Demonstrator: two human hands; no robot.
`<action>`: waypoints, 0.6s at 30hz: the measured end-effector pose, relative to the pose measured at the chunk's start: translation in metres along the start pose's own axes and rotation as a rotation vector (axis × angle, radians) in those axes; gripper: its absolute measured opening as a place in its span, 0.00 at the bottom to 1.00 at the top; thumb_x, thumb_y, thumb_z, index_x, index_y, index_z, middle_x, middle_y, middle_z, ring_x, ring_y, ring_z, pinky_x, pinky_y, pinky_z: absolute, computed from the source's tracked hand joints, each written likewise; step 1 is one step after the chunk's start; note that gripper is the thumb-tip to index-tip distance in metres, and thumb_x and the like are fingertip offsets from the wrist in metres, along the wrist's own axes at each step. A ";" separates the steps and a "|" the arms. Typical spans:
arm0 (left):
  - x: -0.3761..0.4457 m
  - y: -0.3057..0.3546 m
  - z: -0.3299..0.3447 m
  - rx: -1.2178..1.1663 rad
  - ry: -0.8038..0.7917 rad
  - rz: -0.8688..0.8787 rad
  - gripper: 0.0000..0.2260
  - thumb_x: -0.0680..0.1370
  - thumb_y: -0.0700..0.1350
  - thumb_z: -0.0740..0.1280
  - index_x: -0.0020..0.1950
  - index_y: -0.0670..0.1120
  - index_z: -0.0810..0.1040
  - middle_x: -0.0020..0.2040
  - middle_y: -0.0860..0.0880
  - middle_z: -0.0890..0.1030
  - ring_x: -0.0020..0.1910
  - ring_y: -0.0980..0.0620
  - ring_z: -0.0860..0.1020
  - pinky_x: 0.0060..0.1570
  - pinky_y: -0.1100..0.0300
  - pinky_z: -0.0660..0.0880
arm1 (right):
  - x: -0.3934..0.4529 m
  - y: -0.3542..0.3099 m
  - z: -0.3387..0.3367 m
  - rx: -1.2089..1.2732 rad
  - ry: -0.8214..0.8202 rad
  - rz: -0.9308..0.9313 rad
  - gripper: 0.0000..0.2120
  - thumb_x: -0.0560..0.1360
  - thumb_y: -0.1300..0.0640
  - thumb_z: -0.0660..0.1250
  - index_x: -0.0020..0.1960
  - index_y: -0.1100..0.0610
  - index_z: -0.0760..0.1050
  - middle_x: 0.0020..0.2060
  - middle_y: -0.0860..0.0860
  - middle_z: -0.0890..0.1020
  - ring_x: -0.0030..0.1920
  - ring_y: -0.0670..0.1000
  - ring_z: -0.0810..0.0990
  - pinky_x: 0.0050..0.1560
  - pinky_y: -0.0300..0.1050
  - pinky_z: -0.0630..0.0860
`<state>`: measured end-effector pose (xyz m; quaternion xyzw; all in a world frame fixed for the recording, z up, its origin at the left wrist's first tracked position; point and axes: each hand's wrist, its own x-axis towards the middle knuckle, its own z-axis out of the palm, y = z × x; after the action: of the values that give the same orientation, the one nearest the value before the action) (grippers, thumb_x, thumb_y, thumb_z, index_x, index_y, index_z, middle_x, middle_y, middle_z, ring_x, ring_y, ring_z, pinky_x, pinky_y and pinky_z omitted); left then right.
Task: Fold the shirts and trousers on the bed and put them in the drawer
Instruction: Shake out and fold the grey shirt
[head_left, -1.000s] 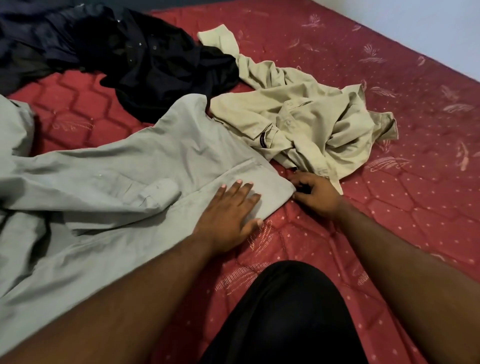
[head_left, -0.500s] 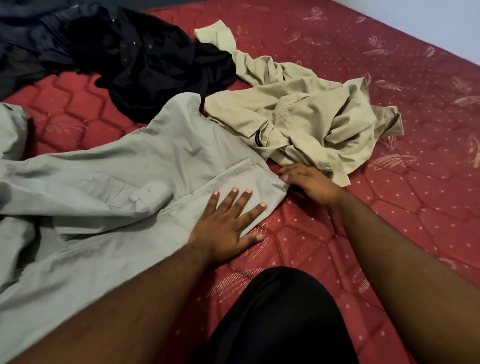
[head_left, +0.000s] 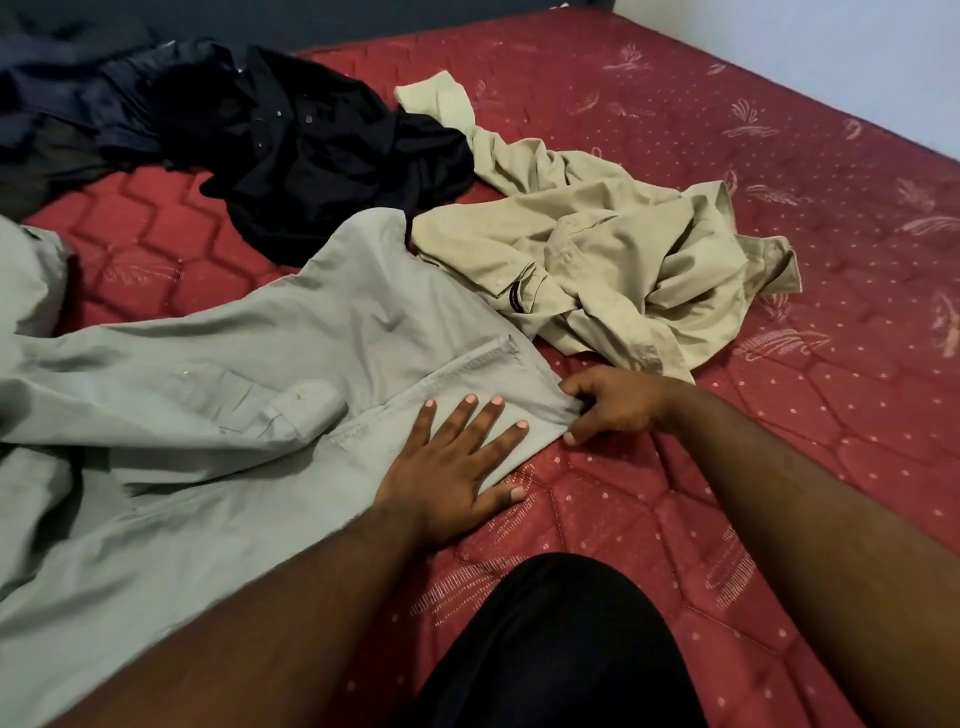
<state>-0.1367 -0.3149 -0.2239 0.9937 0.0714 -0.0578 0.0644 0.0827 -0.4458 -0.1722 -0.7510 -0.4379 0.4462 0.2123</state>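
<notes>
A pale grey-green garment (head_left: 218, 395) lies spread across the left half of the red mattress (head_left: 779, 171). My left hand (head_left: 457, 467) presses flat on its right end, fingers spread. My right hand (head_left: 613, 402) pinches the corner of that same end between thumb and fingers. A crumpled beige shirt (head_left: 602, 260) lies just beyond my right hand. A black shirt (head_left: 322, 145) is heaped at the back, with darker navy clothes (head_left: 67, 98) to its left. No drawer is in view.
My knee in black fabric (head_left: 561, 644) rests on the mattress at the bottom centre. A pale wall (head_left: 831, 57) runs along the bed's far right edge. Bare mattress stretches to the right of the beige shirt.
My right hand has moved left from the mattress onto the grey-green garment's corner and now pinches it. My left hand stays flat on the cloth.
</notes>
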 end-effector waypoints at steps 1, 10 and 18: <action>0.000 0.000 0.001 -0.004 0.006 0.002 0.31 0.75 0.71 0.38 0.77 0.64 0.37 0.80 0.54 0.40 0.78 0.52 0.37 0.74 0.42 0.35 | 0.002 0.001 -0.003 -0.060 -0.011 0.015 0.11 0.69 0.65 0.75 0.34 0.54 0.77 0.30 0.49 0.77 0.32 0.47 0.74 0.34 0.42 0.71; 0.000 0.000 0.000 0.002 -0.003 -0.001 0.32 0.75 0.71 0.36 0.77 0.63 0.36 0.80 0.54 0.38 0.78 0.51 0.36 0.74 0.42 0.34 | -0.007 0.005 -0.012 0.201 0.139 0.023 0.13 0.74 0.68 0.68 0.53 0.54 0.81 0.30 0.48 0.80 0.27 0.46 0.73 0.27 0.39 0.68; 0.001 0.000 0.000 0.012 -0.010 -0.003 0.31 0.75 0.71 0.36 0.76 0.64 0.35 0.80 0.54 0.38 0.78 0.51 0.36 0.74 0.42 0.35 | -0.001 0.009 0.002 0.387 0.330 0.010 0.22 0.77 0.71 0.59 0.37 0.51 0.84 0.26 0.58 0.74 0.25 0.53 0.69 0.21 0.37 0.67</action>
<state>-0.1360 -0.3150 -0.2235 0.9937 0.0722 -0.0633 0.0586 0.0846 -0.4520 -0.1792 -0.7611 -0.3002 0.3942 0.4186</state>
